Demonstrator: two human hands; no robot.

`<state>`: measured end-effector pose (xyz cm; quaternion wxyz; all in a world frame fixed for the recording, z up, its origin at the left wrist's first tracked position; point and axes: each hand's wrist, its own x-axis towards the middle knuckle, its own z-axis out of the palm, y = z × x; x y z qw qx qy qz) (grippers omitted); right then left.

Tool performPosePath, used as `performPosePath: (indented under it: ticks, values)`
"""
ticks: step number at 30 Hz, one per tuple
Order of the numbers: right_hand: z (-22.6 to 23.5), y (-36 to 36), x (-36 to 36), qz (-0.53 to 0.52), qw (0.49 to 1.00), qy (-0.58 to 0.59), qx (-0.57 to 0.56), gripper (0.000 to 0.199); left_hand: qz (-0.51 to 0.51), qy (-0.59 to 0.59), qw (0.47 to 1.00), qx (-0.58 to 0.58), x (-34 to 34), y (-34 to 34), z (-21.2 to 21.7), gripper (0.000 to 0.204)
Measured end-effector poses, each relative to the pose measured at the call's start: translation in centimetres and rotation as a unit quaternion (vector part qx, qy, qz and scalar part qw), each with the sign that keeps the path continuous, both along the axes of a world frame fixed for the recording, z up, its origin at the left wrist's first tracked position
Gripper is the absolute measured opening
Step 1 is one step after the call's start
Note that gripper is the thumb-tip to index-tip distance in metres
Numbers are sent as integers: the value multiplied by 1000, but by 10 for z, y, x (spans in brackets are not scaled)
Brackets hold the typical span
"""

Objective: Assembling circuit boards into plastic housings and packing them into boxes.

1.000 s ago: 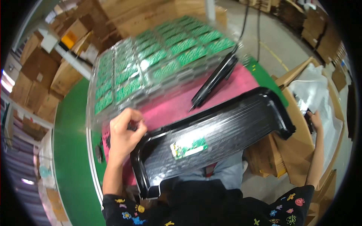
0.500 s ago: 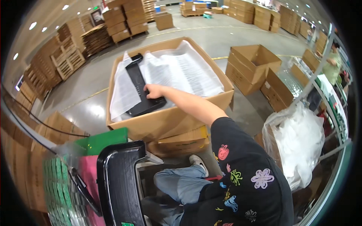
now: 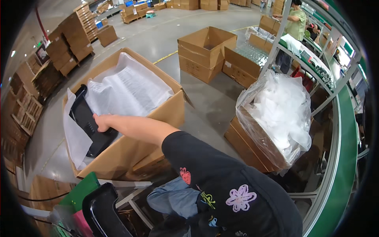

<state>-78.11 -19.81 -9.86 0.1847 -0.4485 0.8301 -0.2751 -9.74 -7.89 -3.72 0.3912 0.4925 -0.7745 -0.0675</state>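
One black plastic tray [image 3: 89, 126] lies in the big open carton [image 3: 130, 152] at its left side, on the white liner sheets [image 3: 126, 89], and the right hand [image 3: 102, 121] rests on the tray's right edge, fingers curled on it; can't tell how tight. Left hand out of view. Behind the carton: two more open cartons [image 3: 205, 49]; right of it, one bag-lined box of white sheets [image 3: 272, 118]; in front, one more black tray [image 3: 103, 211].
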Motion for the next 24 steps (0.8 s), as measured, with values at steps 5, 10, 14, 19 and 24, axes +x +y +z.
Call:
performPosePath:
  ticks: [5,10,14,19,24]
  values:
    - [-11,-16,8,24,999,4,-26,84,40,-55,997,-35,-30,3,13,16]
    - [-7,-11,3,164,984,40,-47,86,323,-143,932,-76,15,124,55,19]
    - [6,19,-12,158,987,29,-26,82,284,37,958,1,36,151,70,14]
    - [-45,8,-114,225,957,185,-14,74,318,53,946,18,29,189,89,22]
    - [-85,-31,-186,247,968,-27,-26,59,214,117,954,173,20,275,114,18]
